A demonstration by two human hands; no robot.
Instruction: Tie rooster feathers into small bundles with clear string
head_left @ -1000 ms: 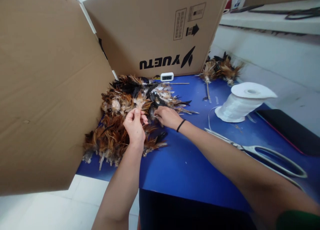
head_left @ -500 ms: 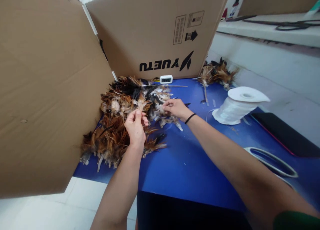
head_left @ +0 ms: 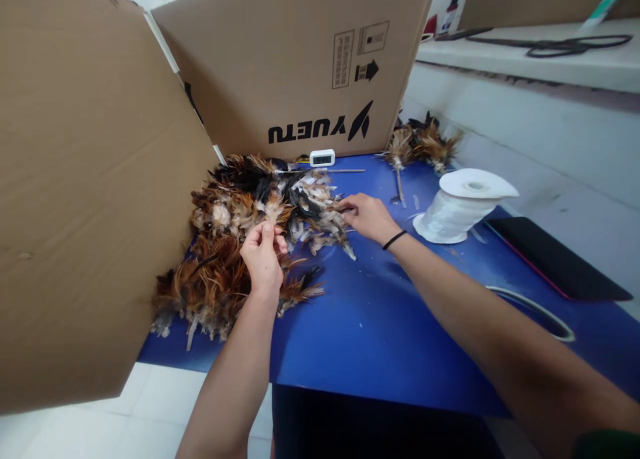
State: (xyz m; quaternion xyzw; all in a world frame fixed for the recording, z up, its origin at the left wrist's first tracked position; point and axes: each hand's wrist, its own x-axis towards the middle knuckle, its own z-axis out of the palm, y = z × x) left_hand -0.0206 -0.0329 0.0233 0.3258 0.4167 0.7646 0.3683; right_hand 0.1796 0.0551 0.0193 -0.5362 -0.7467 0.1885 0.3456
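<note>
My left hand (head_left: 263, 252) is closed in a pinch, with a small tuft of feathers (head_left: 273, 209), pale at the base and brown at the tips, standing up from its fingertips. To its right, my right hand (head_left: 369, 218) is also closed, its fingertips pinching what looks like a dark feather at the edge of the pile. Around and under both hands spreads a heap of loose feathers (head_left: 215, 259), rust-brown in front, black and grey-white behind. A thin stick (head_left: 345, 170) lies behind the heap.
Cardboard panels (head_left: 295, 52) wall off the left and back. On the blue table (head_left: 340, 339) stand a small white digital timer (head_left: 322, 158), a spool of white ribbon (head_left: 463, 209), a feather bundle (head_left: 425, 142) and a flat black case (head_left: 560, 256). Scissors (head_left: 575, 44) lie on the ledge.
My right hand has moved right, away from the grey-white feathers. My left hand keeps its pinch on the tuft. The whole view has shifted slightly right.
</note>
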